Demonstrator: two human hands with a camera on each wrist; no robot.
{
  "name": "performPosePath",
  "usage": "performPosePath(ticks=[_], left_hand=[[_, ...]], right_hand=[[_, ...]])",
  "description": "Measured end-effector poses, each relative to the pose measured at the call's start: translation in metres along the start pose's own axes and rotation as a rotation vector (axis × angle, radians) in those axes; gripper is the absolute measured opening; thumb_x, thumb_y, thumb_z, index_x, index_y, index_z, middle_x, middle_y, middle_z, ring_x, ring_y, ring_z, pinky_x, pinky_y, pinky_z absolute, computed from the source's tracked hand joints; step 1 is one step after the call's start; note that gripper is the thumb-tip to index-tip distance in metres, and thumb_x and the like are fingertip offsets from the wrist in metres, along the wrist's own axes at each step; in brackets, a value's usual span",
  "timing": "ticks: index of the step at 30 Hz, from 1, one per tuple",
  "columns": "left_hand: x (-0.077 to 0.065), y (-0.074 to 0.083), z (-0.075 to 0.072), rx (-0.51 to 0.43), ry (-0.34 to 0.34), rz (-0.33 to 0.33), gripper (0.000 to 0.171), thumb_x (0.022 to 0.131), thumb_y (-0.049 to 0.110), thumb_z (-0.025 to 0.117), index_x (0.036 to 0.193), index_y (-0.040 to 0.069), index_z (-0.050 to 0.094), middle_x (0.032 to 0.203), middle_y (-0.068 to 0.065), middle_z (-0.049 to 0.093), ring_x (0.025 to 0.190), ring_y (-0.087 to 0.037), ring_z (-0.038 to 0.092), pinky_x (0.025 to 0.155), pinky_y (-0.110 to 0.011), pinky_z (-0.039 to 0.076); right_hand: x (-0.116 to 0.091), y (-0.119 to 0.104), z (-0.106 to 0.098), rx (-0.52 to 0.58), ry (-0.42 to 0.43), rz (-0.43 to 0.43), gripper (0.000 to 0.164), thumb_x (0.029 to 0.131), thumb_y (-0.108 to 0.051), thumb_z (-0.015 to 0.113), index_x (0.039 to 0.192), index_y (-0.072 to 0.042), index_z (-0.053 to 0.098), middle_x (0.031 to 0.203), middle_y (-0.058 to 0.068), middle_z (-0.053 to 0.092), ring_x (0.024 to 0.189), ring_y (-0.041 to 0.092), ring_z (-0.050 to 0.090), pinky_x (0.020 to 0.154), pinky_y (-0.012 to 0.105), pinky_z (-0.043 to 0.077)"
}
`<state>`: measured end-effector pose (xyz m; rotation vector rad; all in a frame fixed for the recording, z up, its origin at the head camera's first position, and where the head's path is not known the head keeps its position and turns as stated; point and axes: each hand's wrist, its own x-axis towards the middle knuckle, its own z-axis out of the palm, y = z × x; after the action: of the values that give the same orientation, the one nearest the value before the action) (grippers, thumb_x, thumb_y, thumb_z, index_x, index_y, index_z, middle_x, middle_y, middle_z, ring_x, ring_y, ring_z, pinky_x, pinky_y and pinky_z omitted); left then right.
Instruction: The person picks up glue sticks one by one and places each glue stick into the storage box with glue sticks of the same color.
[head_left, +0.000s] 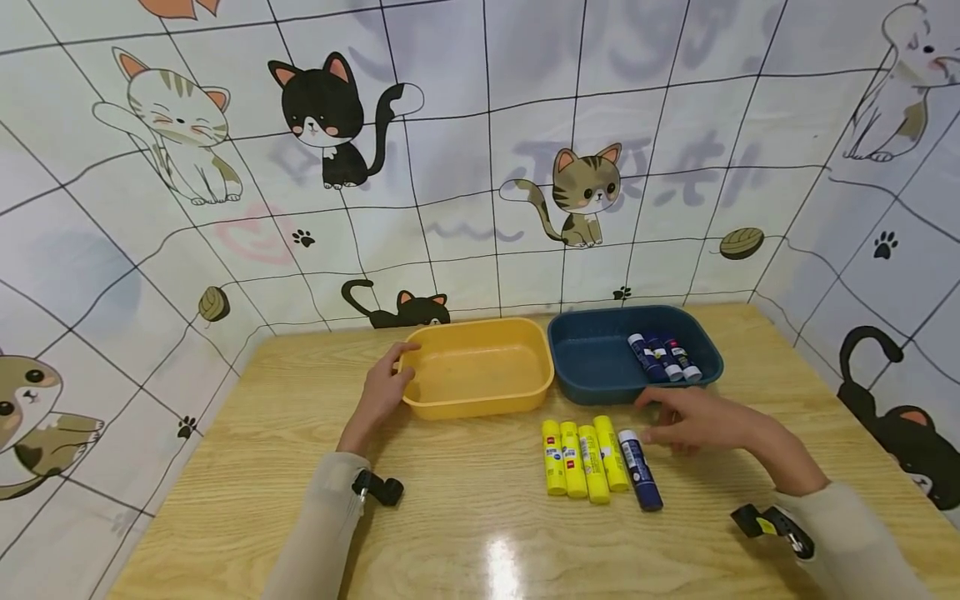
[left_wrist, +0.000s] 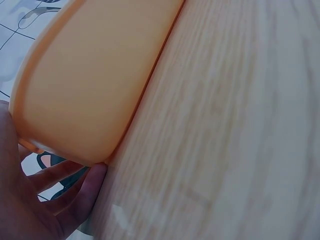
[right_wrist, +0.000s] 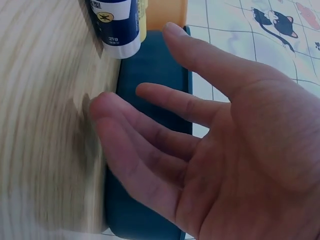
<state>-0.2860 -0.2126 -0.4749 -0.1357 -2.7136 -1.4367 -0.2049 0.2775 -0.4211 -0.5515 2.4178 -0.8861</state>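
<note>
My left hand point(head_left: 384, 385) touches the left end of a yellow plastic basin point(head_left: 476, 408), its fingers against the outer wall in the left wrist view. My right hand point(head_left: 697, 418) hovers just right of a navy glue stick point(head_left: 641, 471) with a white cap, fingers loosely bent and apart, holding nothing. That stick lies on the table beside several yellow glue sticks point(head_left: 573, 458) in a row. Behind them stands a dark blue basin point(head_left: 600, 387), with three navy glue sticks point(head_left: 663, 358) lying in its right part. The right wrist view shows a gap between thumb and fingers.
Both basins stand side by side near the back edge of a wooden table point(head_left: 450, 517). A cloth with cartoon cats point(head_left: 330, 117) hangs behind and at the sides. Small black cameras are strapped to both wrists.
</note>
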Motion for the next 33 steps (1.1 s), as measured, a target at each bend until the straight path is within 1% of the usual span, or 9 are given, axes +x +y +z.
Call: performPosePath(ticks=[3, 6, 10, 17, 20, 24, 28, 33], left_hand=[[0.0, 0.001, 0.001, 0.005, 0.005, 0.005, 0.044, 0.098, 0.014, 0.051, 0.141, 0.02, 0.06, 0.148, -0.019, 0.055, 0.113, -0.036, 0.064, 0.081, -0.031, 0.054], [0.0, 0.001, 0.001, 0.006, 0.009, 0.009, 0.044, 0.098, 0.014, 0.052, 0.14, 0.019, 0.06, 0.147, -0.019, 0.056, 0.115, -0.036, 0.063, 0.082, -0.032, 0.054], [-0.001, 0.0, 0.002, 0.005, 0.009, 0.006, 0.044, 0.098, 0.013, 0.051, 0.141, 0.019, 0.06, 0.147, -0.019, 0.056, 0.113, -0.036, 0.063, 0.081, -0.031, 0.053], [0.002, 0.0, 0.001, 0.007, 0.006, 0.008, 0.044, 0.098, 0.013, 0.05, 0.142, 0.018, 0.058, 0.148, -0.019, 0.055, 0.113, -0.035, 0.063, 0.081, -0.031, 0.054], [0.002, 0.001, 0.0, 0.011, 0.01, 0.012, 0.044, 0.098, 0.013, 0.051, 0.141, 0.019, 0.059, 0.149, -0.018, 0.055, 0.115, -0.035, 0.062, 0.083, -0.032, 0.054], [0.002, 0.002, 0.0, 0.016, 0.008, 0.015, 0.044, 0.099, 0.013, 0.051, 0.141, 0.018, 0.058, 0.147, -0.019, 0.055, 0.113, -0.036, 0.063, 0.082, -0.033, 0.055], [0.001, 0.001, 0.0, 0.011, 0.006, 0.013, 0.043, 0.099, 0.013, 0.051, 0.141, 0.019, 0.058, 0.146, -0.019, 0.055, 0.113, -0.036, 0.064, 0.083, -0.034, 0.055], [0.001, -0.001, 0.0, 0.009, 0.005, 0.008, 0.043, 0.099, 0.013, 0.051, 0.141, 0.02, 0.059, 0.147, -0.019, 0.055, 0.114, -0.036, 0.065, 0.084, -0.034, 0.055]], right_hand=[[0.001, 0.0, 0.002, -0.023, -0.013, 0.003, 0.053, 0.096, -0.033, 0.072, 0.135, -0.002, 0.055, 0.085, 0.003, 0.068, 0.065, 0.02, 0.064, 0.058, 0.032, 0.055], [0.003, 0.001, 0.004, -0.059, -0.014, 0.005, 0.052, 0.095, -0.035, 0.072, 0.134, -0.004, 0.057, 0.076, 0.0, 0.064, 0.061, 0.017, 0.059, 0.057, 0.028, 0.05], [0.005, 0.002, 0.006, -0.085, -0.019, 0.006, 0.05, 0.095, -0.036, 0.072, 0.133, -0.006, 0.058, 0.07, -0.001, 0.061, 0.058, 0.015, 0.057, 0.056, 0.027, 0.047], [0.005, 0.004, 0.004, -0.083, -0.019, 0.028, 0.048, 0.095, -0.029, 0.073, 0.132, -0.003, 0.058, 0.071, 0.0, 0.062, 0.059, 0.016, 0.058, 0.056, 0.028, 0.049], [0.005, 0.004, 0.003, -0.059, -0.016, 0.046, 0.043, 0.098, -0.027, 0.069, 0.132, -0.003, 0.059, 0.074, 0.001, 0.062, 0.062, 0.018, 0.06, 0.057, 0.03, 0.051], [0.006, 0.002, 0.006, -0.038, -0.019, 0.064, 0.042, 0.101, -0.033, 0.064, 0.132, -0.004, 0.059, 0.076, 0.001, 0.063, 0.065, 0.019, 0.06, 0.058, 0.032, 0.053], [0.008, -0.001, 0.009, -0.028, -0.024, 0.062, 0.049, 0.098, -0.04, 0.067, 0.132, -0.005, 0.059, 0.074, 0.002, 0.062, 0.063, 0.019, 0.059, 0.057, 0.032, 0.05], [0.01, -0.002, 0.011, -0.044, -0.031, 0.058, 0.051, 0.097, -0.038, 0.07, 0.133, -0.005, 0.059, 0.073, 0.001, 0.062, 0.061, 0.018, 0.058, 0.056, 0.03, 0.049]])
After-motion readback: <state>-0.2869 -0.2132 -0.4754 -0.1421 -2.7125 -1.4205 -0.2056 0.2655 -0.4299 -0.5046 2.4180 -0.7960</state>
